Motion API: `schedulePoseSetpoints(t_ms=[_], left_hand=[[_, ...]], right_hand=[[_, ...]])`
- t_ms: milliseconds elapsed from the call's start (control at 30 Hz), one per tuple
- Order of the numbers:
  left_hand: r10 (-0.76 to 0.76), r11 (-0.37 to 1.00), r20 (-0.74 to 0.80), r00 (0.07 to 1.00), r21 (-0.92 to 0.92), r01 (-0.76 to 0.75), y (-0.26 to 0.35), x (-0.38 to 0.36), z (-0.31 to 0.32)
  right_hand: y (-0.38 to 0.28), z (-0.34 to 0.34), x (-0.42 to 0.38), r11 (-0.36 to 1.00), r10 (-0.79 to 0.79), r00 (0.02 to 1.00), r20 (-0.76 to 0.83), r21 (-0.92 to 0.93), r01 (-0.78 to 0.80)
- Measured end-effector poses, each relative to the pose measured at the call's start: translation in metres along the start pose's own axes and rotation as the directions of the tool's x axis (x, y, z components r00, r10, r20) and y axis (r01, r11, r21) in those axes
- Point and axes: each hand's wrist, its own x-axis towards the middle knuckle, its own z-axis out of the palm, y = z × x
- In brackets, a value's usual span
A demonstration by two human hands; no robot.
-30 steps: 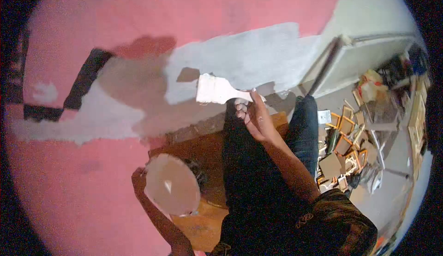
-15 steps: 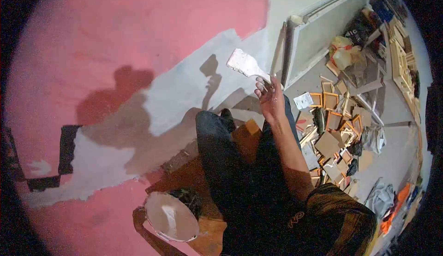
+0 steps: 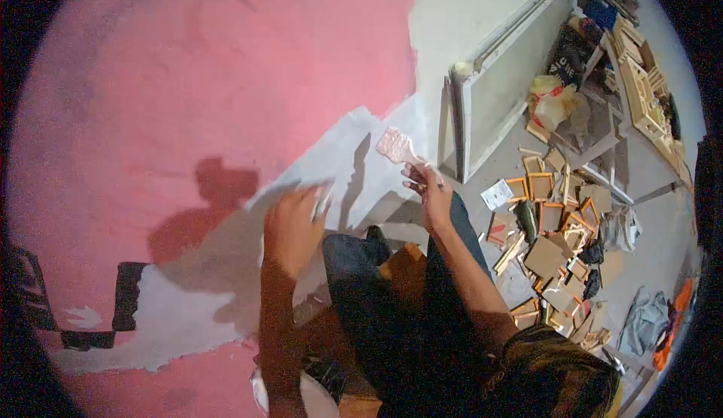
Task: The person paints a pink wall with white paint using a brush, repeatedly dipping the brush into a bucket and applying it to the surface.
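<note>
My right hand (image 3: pixel 434 196) is closed round the handle of a wide paintbrush (image 3: pixel 395 145), whose bristles are coated in pale pink paint and point up and left. In front of the wall is my left hand (image 3: pixel 292 230), raised, its fingers smeared by motion; whether it holds anything cannot be made out. The wall is painted pink (image 3: pixel 301 64), with a whitish patch (image 3: pixel 181 305) running diagonally across it. At the bottom, a round container of light paint (image 3: pixel 316 399) is partly hidden behind my left forearm.
A heap of small wooden frames and boards (image 3: pixel 546 256) covers the floor at the right. Behind it, a large framed panel (image 3: pixel 512 79) leans on the wall. A wooden table (image 3: pixel 640 94), plastic bags (image 3: pixel 553 105) and grey cloth (image 3: pixel 644 324) are farther right.
My left hand has left the paint container's rim and risen in front of the wall. My right hand and the brush are slightly lower in view. The view has shifted, with the container now lower.
</note>
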Motion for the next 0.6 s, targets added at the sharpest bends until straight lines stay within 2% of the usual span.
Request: schedulePoseSetpoints(t_ms=[33, 67, 100, 133, 200, 300, 333, 400, 467, 567, 600], left_hand=[[0.086, 0.996, -0.047, 0.995, 0.016, -0.085, 0.014, 0.033, -0.014], [0.101, 0.990, 0.027, 0.995, 0.094, -0.103, 0.022, 0.067, -0.026], [0.237, 0.941, -0.075, 0.969, 0.266, -0.209, 0.018, 0.100, -0.028], [0.377, 0.854, -0.150, 0.914, 0.439, -0.281, 0.012, 0.129, -0.029], [0.552, 0.745, -0.261, 0.791, 0.581, -0.328, 0.011, 0.173, -0.049], [0.608, 0.680, -0.298, 0.736, 0.674, -0.289, -0.008, 0.217, -0.052], [0.633, 0.624, -0.289, 0.718, 0.739, -0.253, -0.012, 0.221, -0.047], [0.673, 0.501, -0.263, 0.691, 0.850, -0.164, -0.022, 0.223, -0.032], [0.680, 0.465, -0.268, 0.683, 0.877, -0.119, -0.021, 0.229, -0.030], [0.676, 0.468, -0.266, 0.687, 0.875, -0.121, -0.024, 0.227, -0.029], [0.677, 0.487, -0.279, 0.681, 0.864, -0.129, -0.021, 0.230, -0.025]], right_hand=[[-0.001, -0.001, 0.003, 0.999, 0.026, 1.000, 0.013, 0.024, -0.026], [0.001, -0.004, 0.008, 0.997, 0.076, 0.997, 0.027, 0.015, -0.076], [0.000, -0.003, 0.010, 0.997, 0.074, 0.996, 0.050, -0.020, -0.074], [0.001, -0.002, 0.011, 0.996, 0.078, 0.994, 0.073, -0.055, -0.074], [-0.001, -0.003, 0.021, 0.984, 0.141, 0.983, 0.117, -0.125, -0.126], [-0.001, -0.011, 0.021, 0.961, 0.269, 0.951, 0.149, -0.099, -0.257], [0.009, -0.018, 0.021, 0.949, 0.294, 0.931, 0.216, 0.051, -0.312], [0.016, -0.028, 0.015, 0.927, 0.360, 0.907, 0.216, 0.021, -0.373], [0.014, -0.023, 0.018, 0.899, 0.427, 0.877, 0.219, 0.006, -0.439], [0.049, -0.037, 0.032, 0.879, 0.425, 0.890, 0.163, -0.311, -0.362], [0.070, -0.045, 0.036, 0.891, 0.370, 0.909, 0.190, -0.348, -0.290]])
